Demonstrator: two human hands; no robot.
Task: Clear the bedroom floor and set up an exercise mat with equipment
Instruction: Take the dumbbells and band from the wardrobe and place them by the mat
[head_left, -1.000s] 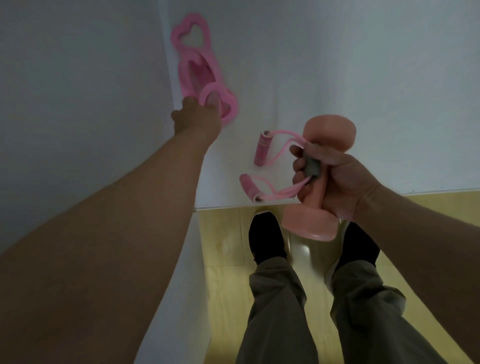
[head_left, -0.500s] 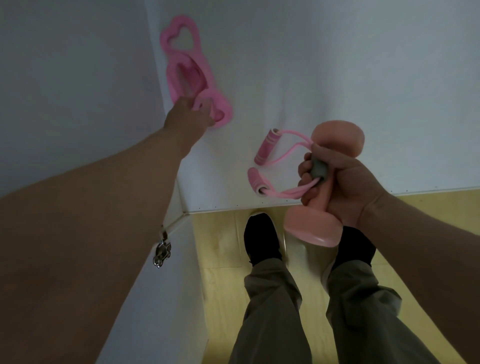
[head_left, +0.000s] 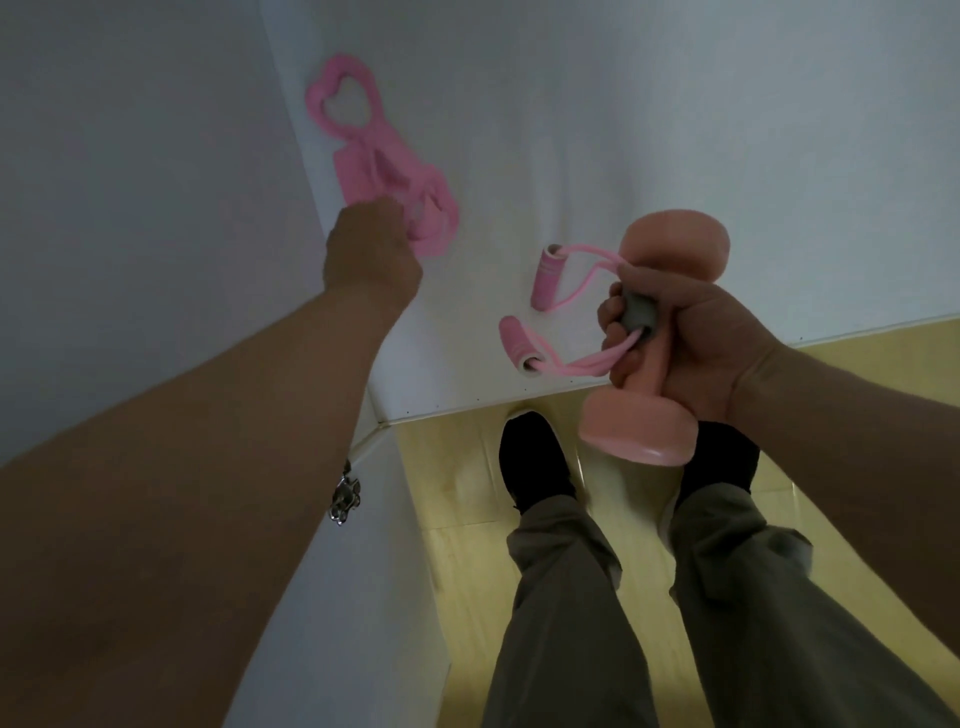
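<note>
My right hand (head_left: 691, 343) is closed around the handle of a pink dumbbell (head_left: 654, 338) together with the grey middle piece of a pink resistance band (head_left: 550, 322), whose two foam handles dangle to the left. My left hand (head_left: 371, 249) reaches up to a pink heart-shaped thigh trainer (head_left: 379, 166) that lies on a white surface (head_left: 623, 104), with the fingers curled on the trainer's near end. The trainer is blurred.
A white wall or cabinet side (head_left: 130, 156) rises at the left, with a small metal key or catch (head_left: 345, 493) hanging at its edge. Below are yellow wooden floor (head_left: 457, 493) and my two legs in grey trousers and dark socks.
My left hand has closed more over the near end of the thigh trainer, which has shifted slightly. The right hand keeps holding the dumbbell and band in about the same place.
</note>
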